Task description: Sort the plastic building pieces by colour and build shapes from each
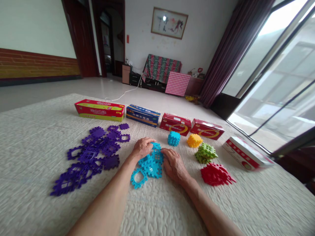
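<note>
Light-blue interlocking plastic tiles (154,169) with toothed edges lie in a loose pile in front of me; some are solid, others windowed or open frames. My left hand (143,148) is at the pile's far left side, its fingers curled over a blue tile (155,145) at the top. From the right, my right hand (175,165) has its fingers bent against the edge of a windowed blue tile (157,156). Both thumbs are mostly hidden. Just beyond my right hand stands a blue cube (174,138) built of such tiles.
Purple tiles (88,155) spread out on the left. To the right are a yellow block (194,140), green stacked tiles (206,153) and a red tile heap (217,174). Several cardboard boxes, including a blue one (143,115) and a white one (247,153), line the quilted cover (157,209).
</note>
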`<action>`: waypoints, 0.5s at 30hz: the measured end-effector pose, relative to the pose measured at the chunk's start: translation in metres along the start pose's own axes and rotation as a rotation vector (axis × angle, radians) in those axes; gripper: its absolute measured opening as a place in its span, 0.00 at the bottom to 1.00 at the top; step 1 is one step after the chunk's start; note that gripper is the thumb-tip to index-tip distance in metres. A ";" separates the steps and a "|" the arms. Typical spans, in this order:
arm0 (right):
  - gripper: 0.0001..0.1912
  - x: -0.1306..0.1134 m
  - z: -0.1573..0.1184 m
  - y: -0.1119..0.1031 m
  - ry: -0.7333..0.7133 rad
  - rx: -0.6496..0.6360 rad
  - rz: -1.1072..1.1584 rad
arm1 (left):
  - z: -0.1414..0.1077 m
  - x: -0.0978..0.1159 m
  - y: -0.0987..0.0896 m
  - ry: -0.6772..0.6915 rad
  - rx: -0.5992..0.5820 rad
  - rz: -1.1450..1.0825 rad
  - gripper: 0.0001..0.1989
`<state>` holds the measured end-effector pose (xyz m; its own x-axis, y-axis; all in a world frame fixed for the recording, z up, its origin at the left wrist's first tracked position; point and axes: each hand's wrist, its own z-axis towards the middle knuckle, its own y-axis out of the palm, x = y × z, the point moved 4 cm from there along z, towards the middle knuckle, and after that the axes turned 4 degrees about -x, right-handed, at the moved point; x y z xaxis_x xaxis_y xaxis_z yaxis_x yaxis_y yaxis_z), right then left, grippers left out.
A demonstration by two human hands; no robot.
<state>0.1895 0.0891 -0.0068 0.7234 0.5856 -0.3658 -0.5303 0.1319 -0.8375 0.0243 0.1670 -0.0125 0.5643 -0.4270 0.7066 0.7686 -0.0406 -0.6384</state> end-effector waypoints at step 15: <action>0.26 -0.016 0.002 -0.008 -0.176 -0.153 0.173 | 0.001 -0.009 -0.002 -0.123 0.091 -0.173 0.13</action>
<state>0.1813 0.0807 0.0063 0.5326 0.7207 -0.4438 -0.5568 -0.0965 -0.8250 0.0182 0.1724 -0.0178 0.4496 -0.3072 0.8388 0.8782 -0.0195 -0.4779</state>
